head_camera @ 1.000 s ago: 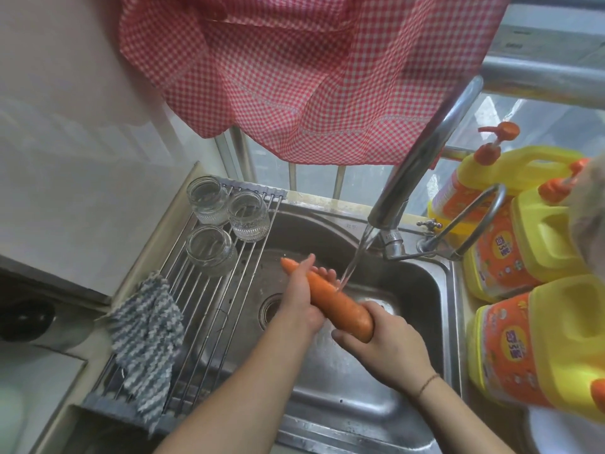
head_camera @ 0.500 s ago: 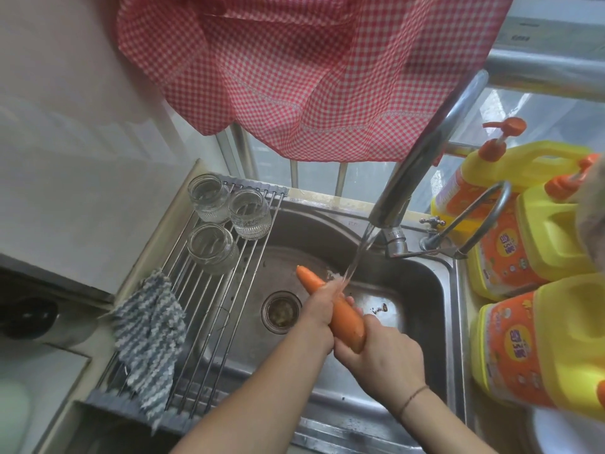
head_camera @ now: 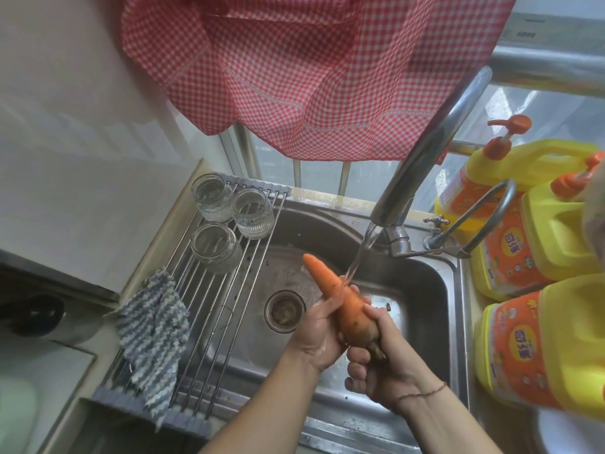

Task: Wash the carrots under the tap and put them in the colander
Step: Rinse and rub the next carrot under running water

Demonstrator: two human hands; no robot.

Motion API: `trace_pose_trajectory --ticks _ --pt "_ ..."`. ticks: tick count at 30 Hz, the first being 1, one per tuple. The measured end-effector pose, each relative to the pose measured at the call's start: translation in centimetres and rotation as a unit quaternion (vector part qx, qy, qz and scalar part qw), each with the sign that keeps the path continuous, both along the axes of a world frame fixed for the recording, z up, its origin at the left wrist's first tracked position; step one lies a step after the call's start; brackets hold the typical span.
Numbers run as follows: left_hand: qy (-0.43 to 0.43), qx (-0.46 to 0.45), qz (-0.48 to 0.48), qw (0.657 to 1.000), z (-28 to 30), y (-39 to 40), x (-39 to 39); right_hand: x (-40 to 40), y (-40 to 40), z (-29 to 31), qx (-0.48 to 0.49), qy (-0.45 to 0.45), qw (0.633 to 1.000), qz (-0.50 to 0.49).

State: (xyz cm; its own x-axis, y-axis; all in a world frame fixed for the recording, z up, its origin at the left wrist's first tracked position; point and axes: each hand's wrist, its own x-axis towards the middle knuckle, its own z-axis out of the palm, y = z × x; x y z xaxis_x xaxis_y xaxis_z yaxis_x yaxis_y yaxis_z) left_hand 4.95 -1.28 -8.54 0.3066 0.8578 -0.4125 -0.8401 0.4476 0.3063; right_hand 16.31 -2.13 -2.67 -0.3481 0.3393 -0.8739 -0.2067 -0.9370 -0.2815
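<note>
Rinsing one carrot [head_camera: 340,299] under the tap [head_camera: 422,165].
My left hand [head_camera: 316,332] and right hand [head_camera: 384,365] both clasp it; three glasses [head_camera: 216,247] upper left, four detergent jugs [head_camera: 537,348] partly cropped right.

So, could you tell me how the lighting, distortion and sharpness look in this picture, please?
Head view: daylight enters through the window behind the checked curtain; wide-angle distortion bends the tap spout and the edges; glare glints off the wet sink; the carrot and both hands are sharp.
</note>
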Motion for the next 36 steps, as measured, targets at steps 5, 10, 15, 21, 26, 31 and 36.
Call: trace_pose_trajectory --ticks 5,10,15,21,26,31,36 --pt "0.056 -0.04 -0.013 0.998 0.8 -0.4 -0.6 -0.1 0.3 0.2 -0.017 0.031 0.999 -0.023" --pt "0.231 -0.138 0.026 0.963 -0.7 1.0 1.1 -1.3 -1.4 -0.7 0.033 -0.048 0.998 -0.004" --pt "0.212 -0.173 -0.059 0.96 0.9 1.8 1.2 -1.6 -2.7 -1.2 0.101 -0.122 0.987 0.02" --pt "0.228 -0.178 -0.034 0.957 0.3 1.3 1.0 -1.1 -2.5 -1.1 0.064 -0.026 0.997 -0.046" --pt "0.149 -0.117 0.02 0.982 0.4 -0.3 0.8 0.1 -1.2 -0.7 -0.006 0.035 0.997 -0.062" --pt "0.176 -0.096 0.042 0.979 0.1 -0.2 0.5 -0.8 -1.7 -0.9 0.016 0.016 0.999 -0.032" --pt "0.251 -0.148 0.036 0.956 0.0 0.8 0.5 -1.9 -2.6 -1.7 0.104 -0.079 0.991 0.025"
